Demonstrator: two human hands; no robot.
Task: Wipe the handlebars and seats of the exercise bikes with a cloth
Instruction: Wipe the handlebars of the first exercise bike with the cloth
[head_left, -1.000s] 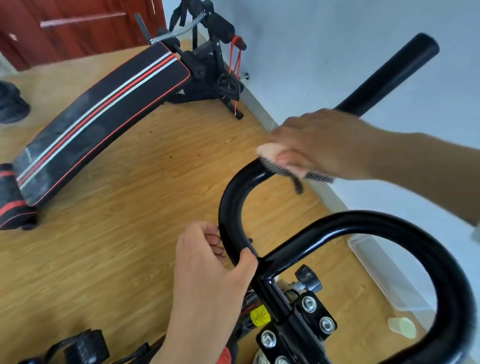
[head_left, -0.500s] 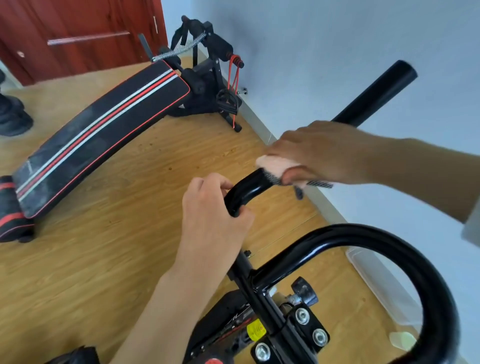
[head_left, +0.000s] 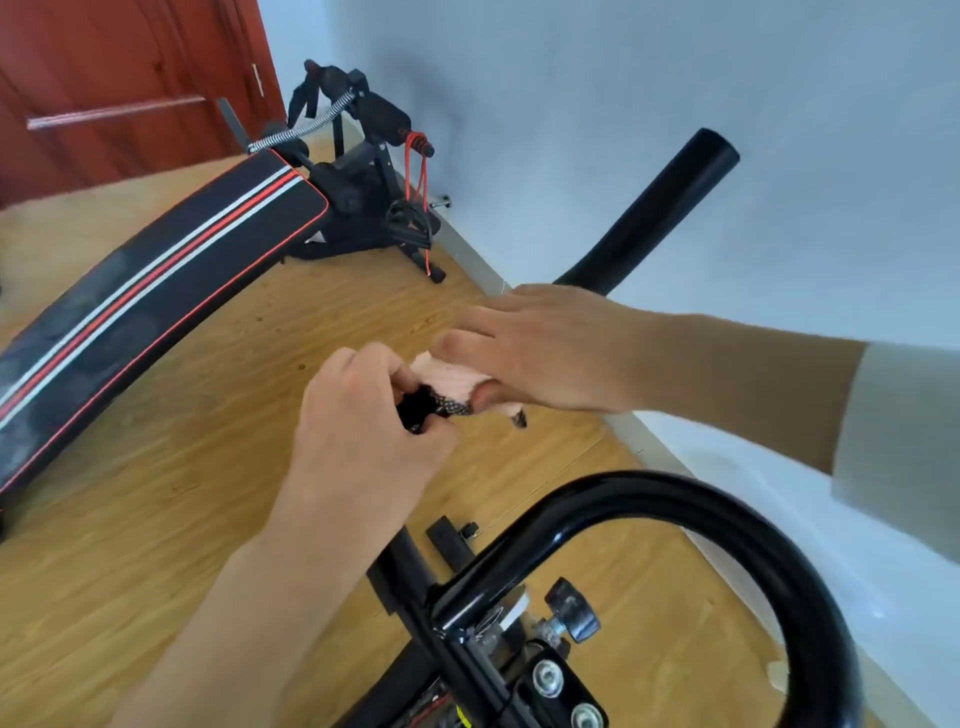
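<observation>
At frame centre the left hand (head_left: 363, 431) is curling its fingers round the glossy black tubular handlebar (head_left: 654, 218), while the right hand (head_left: 545, 348), beside it, is pinching one folded pink cloth (head_left: 447, 376) against that bar. Two loops of it are showing; open wooden floor (head_left: 156, 519) is spreading leftward to one black, red-striped bench (head_left: 156, 291) at upper left.

Left grip (head_left: 363, 421) is curled round the handlebar (head_left: 649, 218); right grip (head_left: 540, 348), just beyond, is pinched on the cloth (head_left: 447, 376), forearms angled inward.
</observation>
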